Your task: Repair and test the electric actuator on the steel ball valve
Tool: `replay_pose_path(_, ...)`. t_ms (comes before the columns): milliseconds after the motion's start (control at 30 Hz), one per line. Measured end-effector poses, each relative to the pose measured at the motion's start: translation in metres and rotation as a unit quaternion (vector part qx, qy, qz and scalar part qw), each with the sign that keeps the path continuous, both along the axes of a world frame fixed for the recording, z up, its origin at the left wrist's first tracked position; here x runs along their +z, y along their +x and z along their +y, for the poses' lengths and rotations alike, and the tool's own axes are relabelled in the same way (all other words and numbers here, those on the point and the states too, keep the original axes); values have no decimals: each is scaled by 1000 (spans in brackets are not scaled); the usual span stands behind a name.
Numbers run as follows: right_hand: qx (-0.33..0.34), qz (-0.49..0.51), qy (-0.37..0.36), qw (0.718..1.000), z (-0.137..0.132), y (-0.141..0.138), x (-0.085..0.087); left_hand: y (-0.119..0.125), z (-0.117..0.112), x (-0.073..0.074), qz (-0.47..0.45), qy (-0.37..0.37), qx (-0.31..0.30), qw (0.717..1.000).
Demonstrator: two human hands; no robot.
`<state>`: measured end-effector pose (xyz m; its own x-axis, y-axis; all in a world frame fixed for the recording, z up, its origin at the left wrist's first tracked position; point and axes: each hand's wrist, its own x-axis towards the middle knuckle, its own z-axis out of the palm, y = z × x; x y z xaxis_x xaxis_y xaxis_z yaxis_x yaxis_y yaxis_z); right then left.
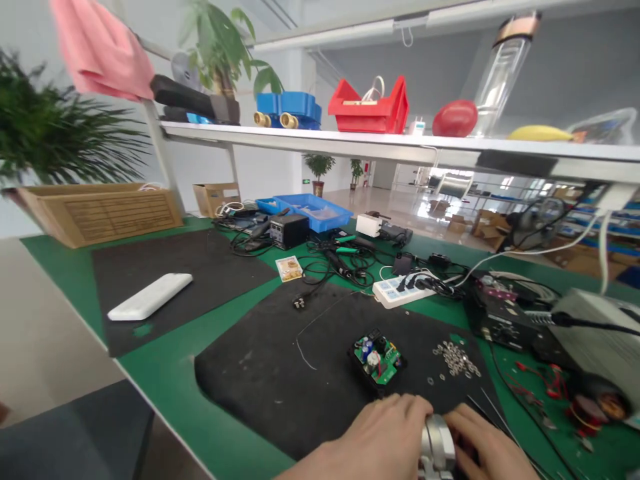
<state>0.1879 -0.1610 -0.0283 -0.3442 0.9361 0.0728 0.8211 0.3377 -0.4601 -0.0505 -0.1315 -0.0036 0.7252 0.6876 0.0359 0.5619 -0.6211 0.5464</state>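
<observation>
At the bottom of the view my left hand (pixel 383 433) is curled against a round silver metal part (pixel 436 443), its fingers closed on the left side. My right hand (pixel 487 443) grips the same part from the right, with its fingertips partly hidden. The lower end of the part runs out of the picture. Just beyond my left hand, a green circuit board (pixel 381 360) with blue capacitors and wires sits in a black casing on the dark mat (pixel 260 353). A scatter of small metal rings (pixel 457 360) lies to the right of the board.
Behind the mat are a white power strip (pixel 400 288) and tangled black cables (pixel 340 263). Electronic boxes (pixel 505 320) and red clip leads (pixel 550 383) lie on the right. On the left rests a long white case (pixel 150 297). A shelf (pixel 300 135) spans above the table.
</observation>
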Motion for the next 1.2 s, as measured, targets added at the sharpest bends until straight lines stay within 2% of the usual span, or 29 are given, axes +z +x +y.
replay_pose_path(100, -37, 34, -51, 997, -1, -9, 10, -1, -8, -4, -39, 68, 5, 997)
replay_pose_path(200, -82, 57, -69, 993, 1, -13, 16, -2, -17, -7, -68, 206, 7, 976)
replay_pose_path(267, -101, 60, -74, 990, 3, -13, 19, -3, -20, -4, -82, 268, 21, 960)
replay_pose_path(300, -107, 61, -77, 989, 4, -13, 19, -4, -20, -1, -82, 275, 37, 957)
replay_pose_path(400, -113, 71, -83, 988, 2, -11, 20, -4, -14, 12, -51, 241, 91, 965)
replay_pose_path(500, -113, 75, -85, 987, -2, -10, 22, -3, -8, 19, -20, 222, 111, 968)
replay_pose_path(667, -111, 64, -74, 989, -6, -9, 24, -3, -6, 16, -18, 206, 113, 972)
replay_pose_path(833, -111, 41, -70, 990, -6, -3, 24, -4, -9, 14, -108, 195, 132, 966)
replay_pose_path(967, -114, 21, -70, 991, -4, 0, 23, -2, -11, 15, -143, 180, 95, 969)
replay_pose_path(1100, -123, 2, -67, 990, -4, 3, 24, 3, -14, 9, -147, 146, 54, 977)
replay_pose_path(1200, -137, -11, -70, 988, -4, 8, 25, 7, -13, 4, -152, 149, 19, 977)
